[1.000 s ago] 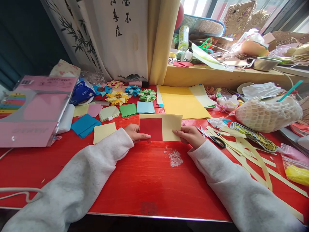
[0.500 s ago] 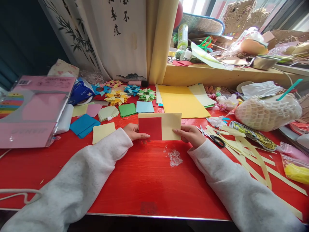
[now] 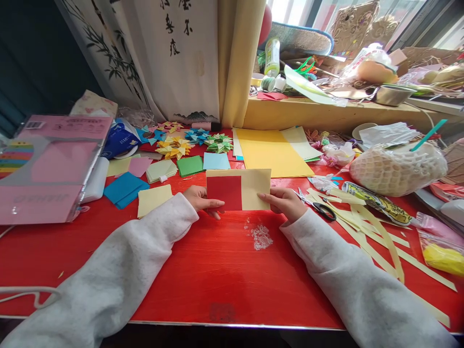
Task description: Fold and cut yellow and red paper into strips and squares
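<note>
Between my two hands a cream paper rectangle (image 3: 255, 189) is held up above the table. A red paper square (image 3: 229, 193) lies over its left part, with a cream margin showing along the top. My left hand (image 3: 201, 199) is closed on the left edge, its thumb across the red square. My right hand (image 3: 284, 202) pinches the cream paper at its right edge, thumb in front. The fingers behind the paper are mostly hidden. Black-handled scissors (image 3: 324, 211) lie just right of my right hand, and a loose cream sheet (image 3: 154, 200) lies left of my left hand.
Folded paper stars (image 3: 174, 147), green paper (image 3: 190, 166) and a large yellow sheet (image 3: 275, 154) lie behind my hands. Cream strips (image 3: 377, 241) spread rightward near a netted round object (image 3: 398, 166). White scraps (image 3: 261, 237) dot the red table (image 3: 203, 275). A pink package (image 3: 54, 179) stands left.
The view has shifted very slightly. Both hands keep the same hold on the papers, which have hardly moved.
</note>
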{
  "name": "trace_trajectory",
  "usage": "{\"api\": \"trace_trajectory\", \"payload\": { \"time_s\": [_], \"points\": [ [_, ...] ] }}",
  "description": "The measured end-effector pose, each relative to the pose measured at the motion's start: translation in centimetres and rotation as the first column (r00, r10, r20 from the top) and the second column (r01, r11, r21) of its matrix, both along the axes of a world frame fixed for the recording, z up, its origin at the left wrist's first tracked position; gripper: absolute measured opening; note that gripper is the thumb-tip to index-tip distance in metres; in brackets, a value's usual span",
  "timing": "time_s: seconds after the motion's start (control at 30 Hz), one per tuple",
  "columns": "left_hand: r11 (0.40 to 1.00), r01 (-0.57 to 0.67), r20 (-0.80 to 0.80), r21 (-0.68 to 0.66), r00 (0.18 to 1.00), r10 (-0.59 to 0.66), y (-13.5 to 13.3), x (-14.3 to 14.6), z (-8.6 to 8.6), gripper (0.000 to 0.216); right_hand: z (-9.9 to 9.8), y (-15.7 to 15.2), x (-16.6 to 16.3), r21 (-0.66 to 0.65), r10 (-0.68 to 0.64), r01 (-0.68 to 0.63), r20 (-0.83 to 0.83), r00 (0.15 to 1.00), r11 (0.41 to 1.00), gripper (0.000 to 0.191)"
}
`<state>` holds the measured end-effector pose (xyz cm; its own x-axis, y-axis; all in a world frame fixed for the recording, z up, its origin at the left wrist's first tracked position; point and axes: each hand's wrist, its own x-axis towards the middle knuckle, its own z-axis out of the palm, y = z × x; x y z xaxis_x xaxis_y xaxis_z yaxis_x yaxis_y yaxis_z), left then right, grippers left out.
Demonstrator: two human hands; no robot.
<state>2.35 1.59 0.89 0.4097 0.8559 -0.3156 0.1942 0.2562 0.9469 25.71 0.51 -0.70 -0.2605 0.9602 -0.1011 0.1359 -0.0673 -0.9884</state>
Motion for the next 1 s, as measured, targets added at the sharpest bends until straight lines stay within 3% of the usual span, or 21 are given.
{"api": "trace_trajectory", "payload": {
  "time_s": [0.77, 1.0],
  "points": [
    [1.000, 0.021, 0.024, 0.000, 0.999, -0.021, -0.15, 0.06, 0.27, 0.018, -0.07, 0.06, 0.09, -0.023, 0.003, -0.004, -0.013, 1.000, 1.000, 0.025],
    [0.999, -0.029, 0.017, 0.022, 0.999, 0.029, 0.05, 0.04, -0.47, 0.024, -0.56, 0.09, 0.07, 0.015, 0.013, -0.013, 0.032, 0.999, 1.000, 0.028]
  ]
}}
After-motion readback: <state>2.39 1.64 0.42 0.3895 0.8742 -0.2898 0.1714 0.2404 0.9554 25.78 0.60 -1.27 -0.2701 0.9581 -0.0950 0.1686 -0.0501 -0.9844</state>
